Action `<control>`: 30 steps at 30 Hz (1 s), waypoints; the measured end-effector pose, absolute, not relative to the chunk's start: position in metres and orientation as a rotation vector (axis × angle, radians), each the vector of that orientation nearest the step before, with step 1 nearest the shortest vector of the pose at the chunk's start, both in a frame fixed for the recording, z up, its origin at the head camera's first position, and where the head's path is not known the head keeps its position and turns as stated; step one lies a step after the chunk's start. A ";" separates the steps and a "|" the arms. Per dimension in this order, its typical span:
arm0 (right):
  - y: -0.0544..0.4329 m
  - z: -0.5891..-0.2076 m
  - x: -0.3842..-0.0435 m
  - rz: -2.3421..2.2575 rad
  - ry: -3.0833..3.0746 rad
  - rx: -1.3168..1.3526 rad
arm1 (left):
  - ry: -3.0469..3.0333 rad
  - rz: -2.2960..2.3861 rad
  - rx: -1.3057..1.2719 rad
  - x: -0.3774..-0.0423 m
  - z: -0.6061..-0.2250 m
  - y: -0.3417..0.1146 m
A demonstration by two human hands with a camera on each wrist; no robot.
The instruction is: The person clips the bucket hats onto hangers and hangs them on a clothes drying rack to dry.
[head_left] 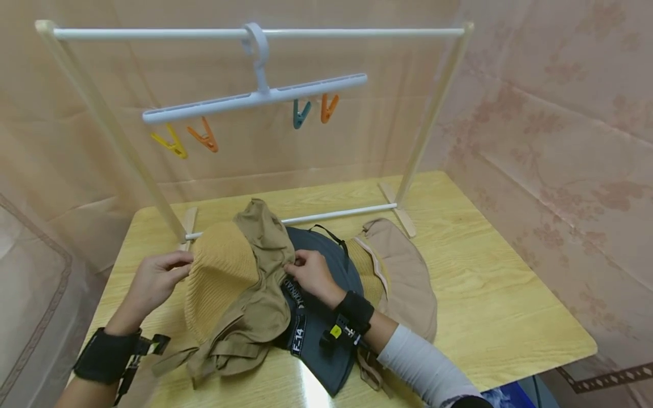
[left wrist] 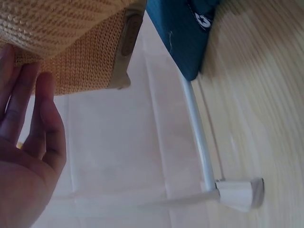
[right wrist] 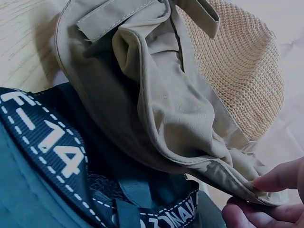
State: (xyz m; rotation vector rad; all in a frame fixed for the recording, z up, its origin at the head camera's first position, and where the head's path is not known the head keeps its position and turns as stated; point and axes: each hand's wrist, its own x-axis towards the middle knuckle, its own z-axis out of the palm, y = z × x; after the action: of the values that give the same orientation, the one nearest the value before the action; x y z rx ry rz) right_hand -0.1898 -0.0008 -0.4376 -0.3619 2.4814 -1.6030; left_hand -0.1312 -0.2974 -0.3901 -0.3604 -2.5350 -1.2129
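Observation:
A sun hat (head_left: 219,272) with a tan knitted crown and a floppy khaki fabric brim is held tilted over the table. My left hand (head_left: 155,280) pinches the crown at its left side; the left wrist view shows fingertips at the knit. With thumb and fingers my right hand (head_left: 313,275) pinches the edge of the khaki brim (right wrist: 175,114). Below that hand lies a dark blue hat (head_left: 326,345) with white "F-14" lettering, partly covered by the khaki brim. Behind it on the right is a beige wide-brimmed hat (head_left: 408,272), also partly hidden.
A white rod frame (head_left: 153,34) stands on the wooden table (head_left: 490,294). From its top bar hangs a white hanger (head_left: 245,101), tilted lower at left. It carries a yellow clip (head_left: 174,144), two orange clips and a teal clip (head_left: 301,115).

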 end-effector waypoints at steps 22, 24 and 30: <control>0.011 -0.420 -0.204 -1.775 2.363 -0.205 | -2.532 -1.347 -0.294 -0.143 -0.370 -0.270; 0.011 -0.420 -0.204 -1.787 2.358 -0.202 | -2.533 -1.350 -0.285 -0.143 -0.370 -0.270; 0.011 -0.419 -0.206 -1.821 2.352 -0.232 | -2.559 -1.351 -0.245 -0.144 -0.369 -0.267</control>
State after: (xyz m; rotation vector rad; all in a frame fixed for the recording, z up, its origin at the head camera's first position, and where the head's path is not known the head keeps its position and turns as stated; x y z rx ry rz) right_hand -0.2058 0.0108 -0.4189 -0.2317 2.3518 -1.8212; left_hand -0.1444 -0.2671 -0.3686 -0.2445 -2.5589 -1.3507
